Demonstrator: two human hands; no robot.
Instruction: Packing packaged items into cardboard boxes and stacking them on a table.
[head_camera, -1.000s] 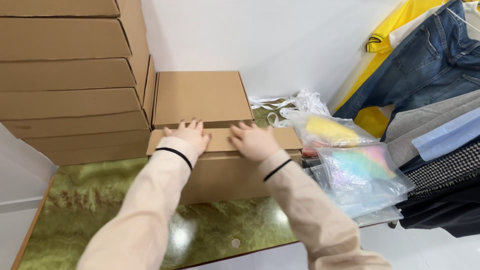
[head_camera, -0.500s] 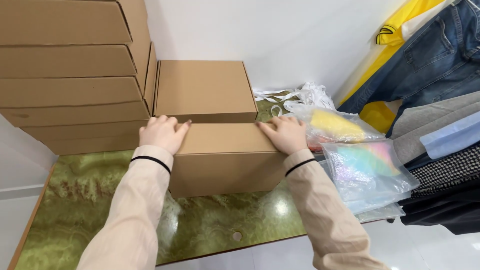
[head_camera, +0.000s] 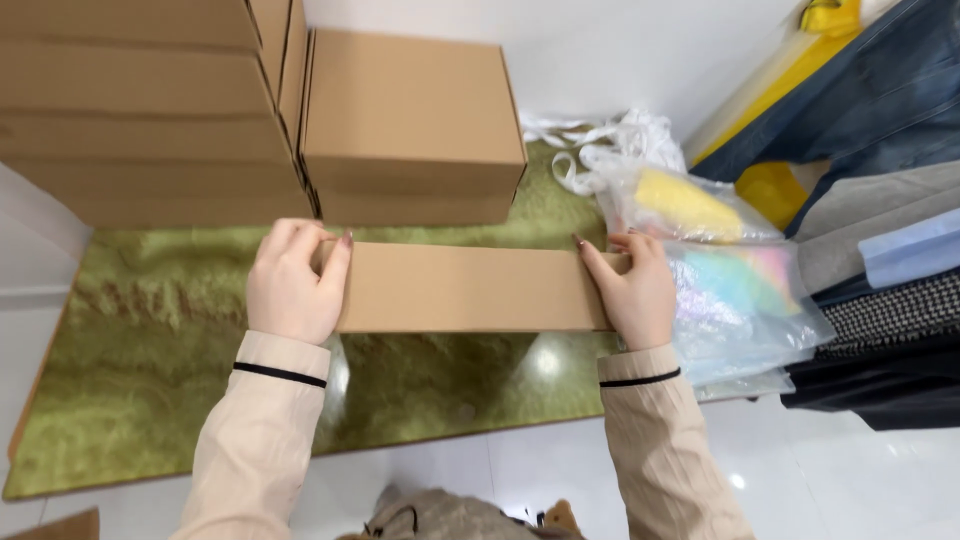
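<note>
packing room, stacked cartons (head_camera: 140, 110), bagged clothes (head_camera: 740, 300)

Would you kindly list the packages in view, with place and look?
Plain brown cardboard box: centre, held at its ends by both hands.
Closed brown cardboard box: behind it, on the green table.
Stacked brown cardboard boxes: far left.
Clear plastic bags with colourful contents: right.

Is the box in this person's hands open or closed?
Closed. The box shows one unbroken cardboard face with no flap raised and nothing inside visible, while the left hand and right hand grip its two ends.
</note>
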